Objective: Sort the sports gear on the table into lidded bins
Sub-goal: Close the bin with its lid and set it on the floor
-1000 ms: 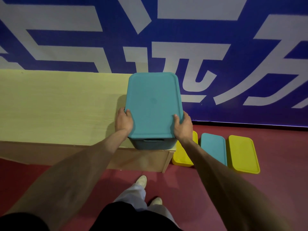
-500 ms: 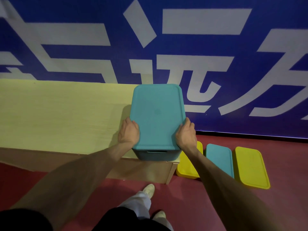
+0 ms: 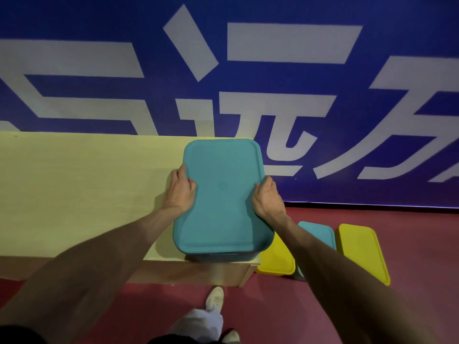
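The teal rectangular plastic lid (image 3: 221, 194) is sitting flat on a darker teal plastic bin (image 3: 221, 257), of which only the near wall is showing. The bin is standing at the right end of the pale yellow-green wooden table (image 3: 74, 189), at its front edge.

The left hand (image 3: 180, 192) is grasping the lid's left edge, thumb on top. The right hand (image 3: 268, 198) is grasping the right edge likewise.

On the dark red floor (image 3: 409, 306) just right of the table, a yellow plastic piece (image 3: 277, 259), a teal plastic piece (image 3: 320, 234) and a second yellow piece (image 3: 362, 252) are lying side by side; whether lids or lidded bins cannot be told. A blue banner with white characters (image 3: 298, 95) is hanging behind.
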